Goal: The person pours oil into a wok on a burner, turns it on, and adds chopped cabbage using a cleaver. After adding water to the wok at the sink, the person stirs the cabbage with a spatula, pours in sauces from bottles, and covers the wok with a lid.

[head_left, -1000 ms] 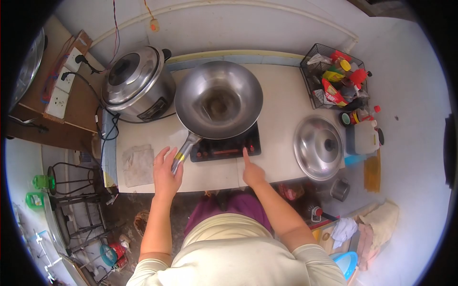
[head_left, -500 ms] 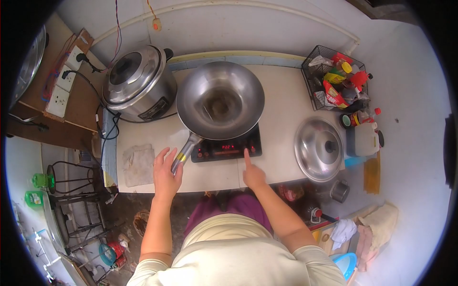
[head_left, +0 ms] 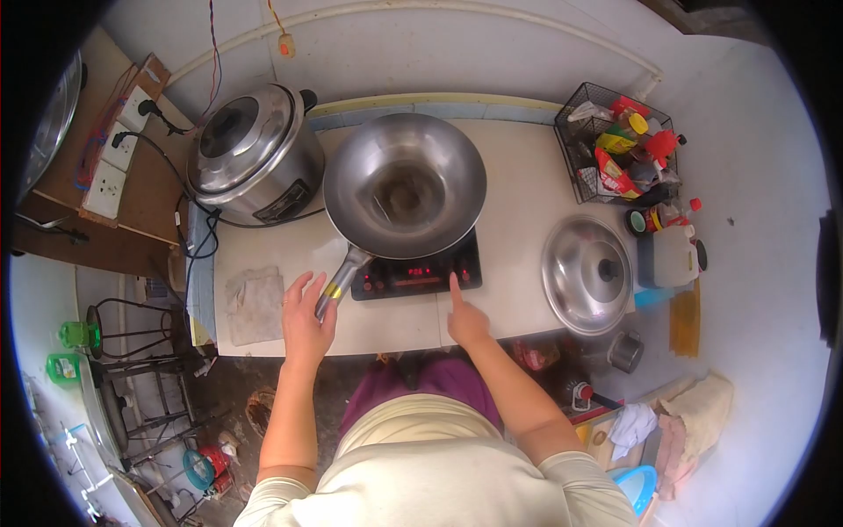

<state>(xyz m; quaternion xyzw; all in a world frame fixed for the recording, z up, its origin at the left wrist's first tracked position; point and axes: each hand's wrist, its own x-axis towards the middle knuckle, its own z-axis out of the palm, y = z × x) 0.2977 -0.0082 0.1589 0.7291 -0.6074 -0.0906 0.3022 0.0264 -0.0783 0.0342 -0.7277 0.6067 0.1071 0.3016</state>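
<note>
A steel wok (head_left: 439, 167) stands on a black induction cooker (head_left: 417, 285) whose panel glows with red digits. A little brownish liquid or staining shows in the wok's bottom. The wok's handle (head_left: 341, 279) points down to the left. My left hand (head_left: 306, 325) is beside the end of this handle, thumb and fingers apart around it without a closed grip; whether it touches is unclear. My right hand (head_left: 468, 323) has its index finger stretched onto the right part of the cooker's panel, the other fingers curled, and it holds nothing.
A rice cooker (head_left: 250, 149) stands left of the wok, above a folded cloth (head_left: 255, 305). To the right lie a steel lid (head_left: 575, 277) and a wire basket (head_left: 575, 158) of seasonings, with a white jug (head_left: 672, 259) nearby. A power strip (head_left: 110, 167) is at far left.
The red digits on the cooker's panel look different now. Both hands and the wok have stayed in place.
</note>
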